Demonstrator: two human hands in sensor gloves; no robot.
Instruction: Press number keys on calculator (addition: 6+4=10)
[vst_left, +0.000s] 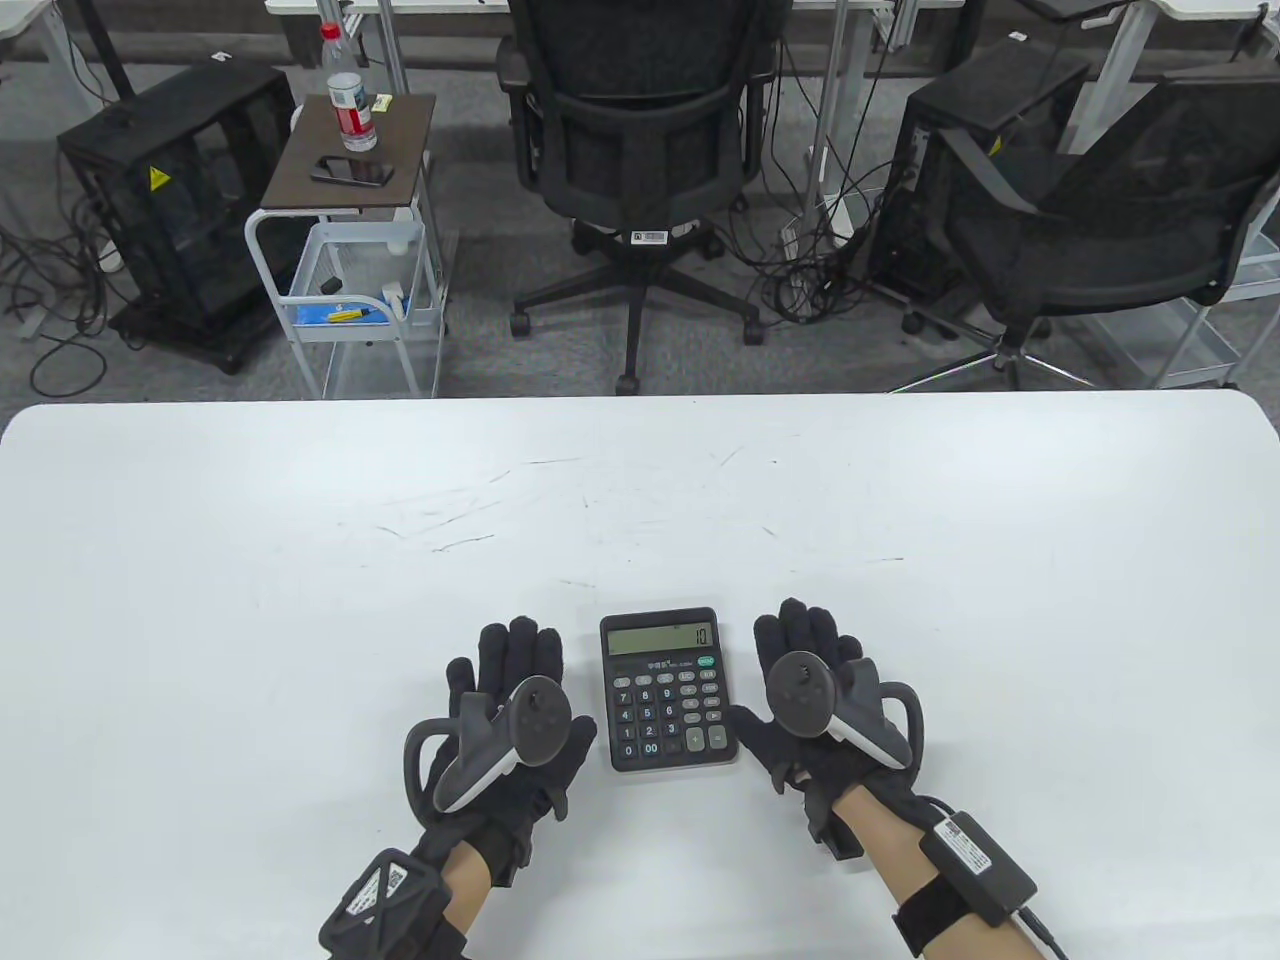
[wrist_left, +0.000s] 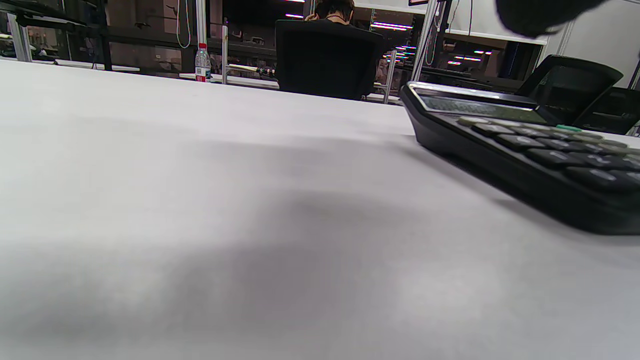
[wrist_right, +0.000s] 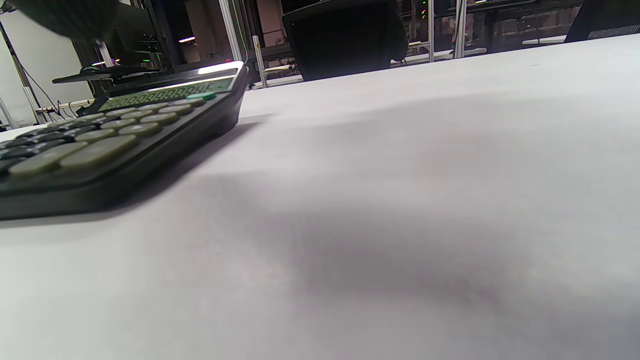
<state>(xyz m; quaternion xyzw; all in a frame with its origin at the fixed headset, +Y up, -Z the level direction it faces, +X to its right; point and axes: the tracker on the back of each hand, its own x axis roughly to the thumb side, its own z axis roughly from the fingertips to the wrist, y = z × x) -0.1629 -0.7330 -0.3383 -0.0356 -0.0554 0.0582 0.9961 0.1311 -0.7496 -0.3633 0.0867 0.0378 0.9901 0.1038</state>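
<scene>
Black rectangular plastic desk calculator (vst_left: 671, 689) sits near the middle of the white tabletop's (vst_left: 300, 560) near edge, display reading 10, so the sum looks done. Left hand (vst_left: 512, 722) lies flat on the tabletop just left of it, fingers spread, holding nothing. Right hand (vst_left: 822, 700) lies flat just right of it, equally released; its thumb appears to touch the calculator's lower right corner, can't confirm contact. Main risk: that thumb or a fingertip clips a key on lift-off and corrupts the 10. Secondary risk: a sideways nudge slides the calculator.
</scene>
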